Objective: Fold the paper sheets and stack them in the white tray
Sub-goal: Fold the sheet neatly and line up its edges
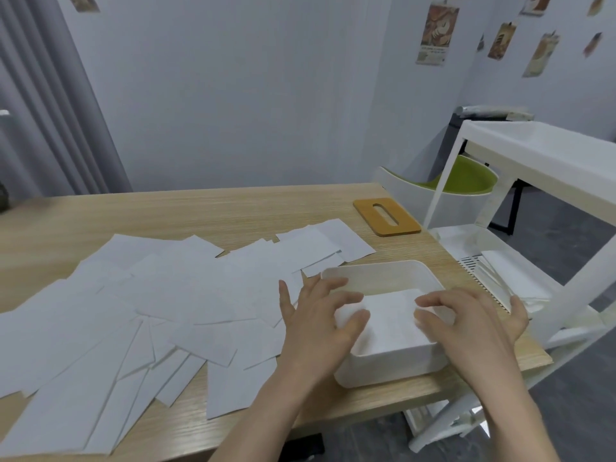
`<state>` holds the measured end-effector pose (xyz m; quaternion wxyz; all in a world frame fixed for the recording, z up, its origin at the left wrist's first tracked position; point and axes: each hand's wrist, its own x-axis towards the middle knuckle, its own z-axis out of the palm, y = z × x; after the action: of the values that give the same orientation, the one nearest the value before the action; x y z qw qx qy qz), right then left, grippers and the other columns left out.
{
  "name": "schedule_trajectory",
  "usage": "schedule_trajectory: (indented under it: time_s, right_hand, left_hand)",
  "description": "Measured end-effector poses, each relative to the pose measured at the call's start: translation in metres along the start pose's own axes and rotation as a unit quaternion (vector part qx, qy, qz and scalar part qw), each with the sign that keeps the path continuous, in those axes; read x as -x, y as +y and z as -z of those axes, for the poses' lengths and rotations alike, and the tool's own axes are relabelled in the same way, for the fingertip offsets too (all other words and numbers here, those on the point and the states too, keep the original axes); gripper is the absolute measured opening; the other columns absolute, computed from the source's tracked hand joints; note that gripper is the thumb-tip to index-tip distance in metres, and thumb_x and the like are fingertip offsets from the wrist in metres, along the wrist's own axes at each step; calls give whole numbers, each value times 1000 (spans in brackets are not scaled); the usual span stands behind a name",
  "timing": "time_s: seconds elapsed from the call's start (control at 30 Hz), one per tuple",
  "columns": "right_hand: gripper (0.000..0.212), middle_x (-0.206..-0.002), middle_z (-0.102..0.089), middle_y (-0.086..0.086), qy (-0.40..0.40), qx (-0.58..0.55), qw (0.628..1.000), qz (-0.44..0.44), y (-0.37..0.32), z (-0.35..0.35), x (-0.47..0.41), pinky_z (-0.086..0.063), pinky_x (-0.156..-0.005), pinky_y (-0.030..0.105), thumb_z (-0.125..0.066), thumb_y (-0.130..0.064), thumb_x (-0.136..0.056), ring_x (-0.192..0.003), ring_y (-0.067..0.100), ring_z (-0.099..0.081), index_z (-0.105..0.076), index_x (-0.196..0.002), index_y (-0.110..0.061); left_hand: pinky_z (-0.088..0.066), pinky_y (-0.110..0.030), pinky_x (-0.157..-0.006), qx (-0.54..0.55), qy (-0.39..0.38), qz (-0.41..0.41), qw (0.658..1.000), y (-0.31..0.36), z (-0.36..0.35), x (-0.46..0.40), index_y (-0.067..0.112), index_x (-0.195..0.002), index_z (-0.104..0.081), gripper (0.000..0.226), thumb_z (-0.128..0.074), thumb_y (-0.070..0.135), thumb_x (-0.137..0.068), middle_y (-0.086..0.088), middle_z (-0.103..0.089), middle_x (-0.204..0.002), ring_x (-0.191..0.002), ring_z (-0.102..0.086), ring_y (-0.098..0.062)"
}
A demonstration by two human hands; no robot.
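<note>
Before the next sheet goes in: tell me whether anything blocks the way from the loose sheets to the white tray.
Nothing visible does. The white tray is open-topped, and the loose paper sheets lie right beside it on the table. Only the left hand and right hand are over it, fingers on the folded stack.

Both hands forward, fingers loosely curled
</note>
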<state>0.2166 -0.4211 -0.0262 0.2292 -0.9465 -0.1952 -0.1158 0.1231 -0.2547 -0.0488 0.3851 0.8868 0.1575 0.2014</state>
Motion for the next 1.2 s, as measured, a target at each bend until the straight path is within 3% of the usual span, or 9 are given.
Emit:
schedule_trajectory:
  time_s: [0.13,0.37,0.47,0.57,0.73,0.97,1.1,1.17,1.2]
  right_hand:
    - [9,-100,-62,-19,28,8,999,12,-9,-3,2,7,-109,36,-69,-33,-84,-125,10,-42,-67,-89,-40]
    - [13,-99,-58,-26,57,-113,990,70,-46,-11,10,-4,-113,37,-73,-26,-81,-123,5,-40,-68,-85,-38]
    - [20,-100,-57,-33,50,-161,979,116,-67,-21,17,-7,-104,18,-74,-23,-81,-119,-2,-39,-65,-85,-40]
    - [26,-102,-56,-34,37,-218,963,156,-89,-31,21,-22,-101,26,-74,-17,-81,-117,-2,-39,-64,-88,-40]
    - [18,-105,-57,-30,-7,-254,947,199,-127,-48,33,-26,-97,6,-70,-19,-85,-121,-8,-37,-68,-95,-34]
    - [20,-104,-45,-37,-70,-208,949,227,-159,-82,40,-27,-93,9,-66,-24,-89,-115,-21,-24,-64,-107,-34]
    - [26,-108,-45,-28,-106,-174,959,196,-169,-112,33,-30,-93,19,-61,-31,-91,-122,-7,-30,-61,-117,-32]
    - [30,-112,-52,-21,-118,-152,966,175,-171,-129,30,-30,-91,20,-55,-38,-91,-124,3,-35,-61,-119,-30]
    - [36,-114,-55,-18,-118,-137,969,166,-172,-137,28,-28,-90,21,-50,-42,-88,-125,6,-37,-61,-120,-29]
  left_hand:
    - [30,-22,-109,62,32,-12,998,-6,8,5,51,-102,-58,43,-35,68,-69,37,-40,-127,-132,-21,20]
    - [14,-31,-119,119,79,9,990,-22,37,17,52,-101,-59,30,-46,61,-75,29,-50,-126,-126,-34,20]
    - [-12,-33,-121,122,106,29,986,-38,55,23,49,-103,-63,20,-58,48,-84,28,-53,-124,-122,-39,18]
    - [-36,-7,-95,145,129,51,980,-54,74,31,40,-107,-67,21,-66,26,-91,25,-57,-121,-117,-47,13]
    - [-40,-8,-89,150,176,70,970,-85,104,41,37,-103,-69,27,-67,13,-89,21,-63,-115,-111,-56,6]
    - [-35,0,-81,123,210,102,965,-124,134,53,37,-102,-68,27,-66,13,-90,24,-64,-112,-109,-55,7]
    - [-37,-7,-91,71,212,102,969,-147,145,54,42,-100,-64,21,-66,24,-89,26,-62,-112,-110,-52,11]
    - [-41,-26,-101,30,219,108,969,-159,148,52,40,-102,-65,16,-62,35,-87,23,-63,-113,-112,-54,6]
    - [-40,-35,-104,-2,219,109,970,-165,148,51,36,-105,-68,26,-56,44,-84,20,-64,-114,-115,-54,1]
